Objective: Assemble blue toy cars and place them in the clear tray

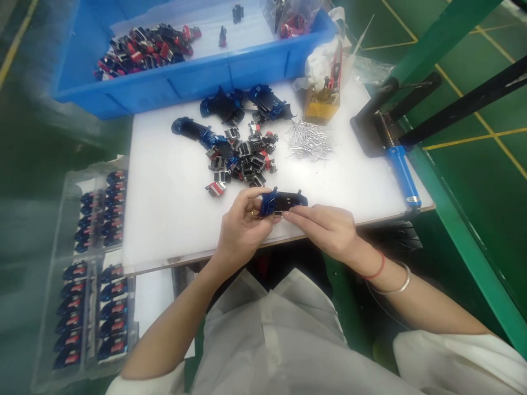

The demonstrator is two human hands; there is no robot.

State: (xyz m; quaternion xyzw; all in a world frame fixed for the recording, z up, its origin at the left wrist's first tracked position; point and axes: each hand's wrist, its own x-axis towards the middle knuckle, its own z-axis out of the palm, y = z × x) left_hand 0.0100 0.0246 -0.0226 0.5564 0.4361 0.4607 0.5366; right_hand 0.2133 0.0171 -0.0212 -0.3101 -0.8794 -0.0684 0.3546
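Near the front edge of the white tabletop, my left hand [242, 222] is closed round one end of a shiny blue and black toy car body shell [288, 202]. My right hand [327, 227] pinches at the shell's lower side, where a small metallic piece shows between the fingertips; I cannot make out what it is. Just beyond lies a heap of small black, silver and red parts [247, 159]. More blue shells [267, 101] lie behind that heap. Thin silver pins [308, 141] are piled to its right.
A blue bin [173, 90] with red and black parts stands along the back. A yellow container [323, 107] holds tools. At right, a blue-handled soldering iron [405, 175] rests in a black stand. Clear trays [93, 258] of finished-looking blue and red pieces sit lower left.
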